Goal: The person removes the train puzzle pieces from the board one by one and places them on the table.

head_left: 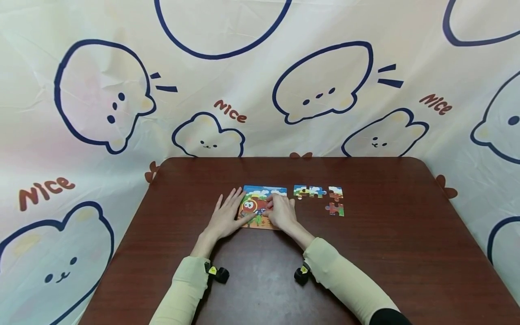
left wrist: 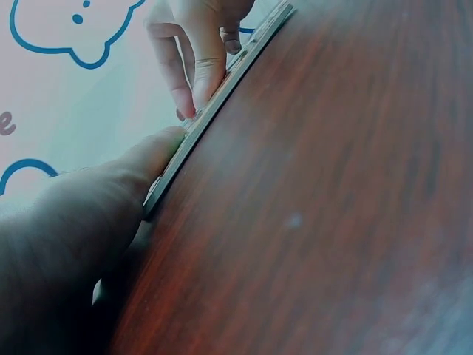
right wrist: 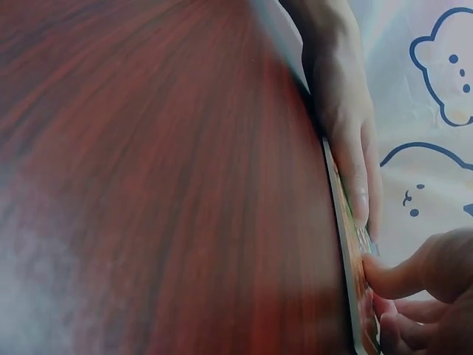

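A colourful jigsaw puzzle board (head_left: pixel 260 188) lies flat on the table, showing a blue sky and a round red cartoon figure. My left hand (head_left: pixel 225 216) rests with spread, straight fingers over its left side, the thumb reaching along the lower part. Over the board's right half, my right hand (head_left: pixel 282 211) bends its fingers down and pinches a puzzle piece at the surface, mostly hidden by the fingers. In the left wrist view the right fingertips (left wrist: pixel 194 111) stand right at the thin board, close to the left thumb (left wrist: pixel 159 151).
Several loose jigsaw pieces lie right of the board: a joined-looking pair (head_left: pixel 316 192) at the top, another piece (head_left: pixel 335 192) beside it and a red-green piece (head_left: pixel 336 209) below. The dark brown table (head_left: pixel 406 253) meets a printed cloth backdrop (head_left: pixel 260 81) behind.
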Demonstrator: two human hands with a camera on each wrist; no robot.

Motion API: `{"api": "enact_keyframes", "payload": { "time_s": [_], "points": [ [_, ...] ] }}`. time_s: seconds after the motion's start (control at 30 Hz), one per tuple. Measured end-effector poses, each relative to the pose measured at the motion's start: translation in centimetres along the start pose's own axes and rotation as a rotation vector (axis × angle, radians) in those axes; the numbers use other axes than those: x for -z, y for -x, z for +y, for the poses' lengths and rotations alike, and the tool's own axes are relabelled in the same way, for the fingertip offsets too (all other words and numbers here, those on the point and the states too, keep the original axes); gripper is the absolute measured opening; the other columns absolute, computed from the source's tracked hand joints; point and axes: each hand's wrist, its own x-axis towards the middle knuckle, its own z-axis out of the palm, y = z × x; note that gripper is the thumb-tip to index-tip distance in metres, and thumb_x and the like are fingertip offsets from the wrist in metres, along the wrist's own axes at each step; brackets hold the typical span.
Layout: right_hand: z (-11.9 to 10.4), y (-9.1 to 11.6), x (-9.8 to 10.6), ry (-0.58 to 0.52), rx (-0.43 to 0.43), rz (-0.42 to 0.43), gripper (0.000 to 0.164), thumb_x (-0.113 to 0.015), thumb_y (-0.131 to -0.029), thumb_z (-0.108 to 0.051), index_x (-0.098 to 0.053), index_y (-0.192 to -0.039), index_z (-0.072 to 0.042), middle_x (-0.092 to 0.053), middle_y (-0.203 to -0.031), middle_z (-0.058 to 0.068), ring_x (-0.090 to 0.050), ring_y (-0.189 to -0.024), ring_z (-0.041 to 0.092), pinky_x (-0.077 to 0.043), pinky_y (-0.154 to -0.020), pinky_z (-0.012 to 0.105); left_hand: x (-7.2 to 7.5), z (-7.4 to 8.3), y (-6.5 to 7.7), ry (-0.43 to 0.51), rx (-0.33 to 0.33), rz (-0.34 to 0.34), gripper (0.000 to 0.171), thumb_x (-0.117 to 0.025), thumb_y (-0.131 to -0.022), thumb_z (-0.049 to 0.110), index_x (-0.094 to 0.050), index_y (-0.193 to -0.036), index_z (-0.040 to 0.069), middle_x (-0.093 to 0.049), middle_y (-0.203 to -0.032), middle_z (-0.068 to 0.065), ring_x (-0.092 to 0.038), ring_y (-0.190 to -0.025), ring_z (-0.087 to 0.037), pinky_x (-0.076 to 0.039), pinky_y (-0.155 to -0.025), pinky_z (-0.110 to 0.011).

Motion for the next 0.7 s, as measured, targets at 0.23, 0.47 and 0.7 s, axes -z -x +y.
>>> {"api": "enact_keyframes", "payload": {
  "time_s": [0.23, 0.47, 0.7],
  "points": [
    [0.07, -0.20, 0.26, 0.024, -0.029, -0.017, 0.041, -0.096, -0.088, -0.023, -0.073, -0.117, -0.007, -0.074, -0.104, 0.009, -0.067, -0.108, 0.031, -0.042, -0.094, 0.046, -0.09, -0.16, -0.08, -0.007, -0.001, -0.012, 0.095, -0.067, -0.105, 0.059, -0.025, -0.177, 0.014, -0.019, -0.186, -0.012, -0.010, -0.175, -0.032, 0.000, -0.140, -0.066],
    [0.21, -0.07, 0.34, 0.036, 0.047, -0.001, 0.047, -0.097, -0.086, -0.021, -0.070, -0.121, -0.006, -0.073, -0.111, 0.010, -0.067, -0.108, 0.029, -0.042, -0.092, 0.045, -0.01, -0.33, -0.16, -0.013, -0.002, -0.001, 0.093, -0.067, -0.105, 0.059, -0.027, -0.177, 0.014, -0.020, -0.185, -0.012, -0.010, -0.175, -0.033, 0.000, -0.140, -0.066],
    [0.20, 0.19, 0.65, 0.001, 0.061, -0.005, 0.046, -0.097, -0.086, -0.018, -0.072, -0.122, -0.005, -0.073, -0.099, 0.006, -0.069, -0.094, 0.024, -0.042, -0.090, 0.044, -0.18, -0.31, -0.22, -0.022, -0.027, 0.006, 0.088, -0.067, -0.105, 0.059, -0.030, -0.176, 0.022, -0.020, -0.185, -0.013, -0.011, -0.175, -0.034, 0.000, -0.139, -0.068]
  ]
}}
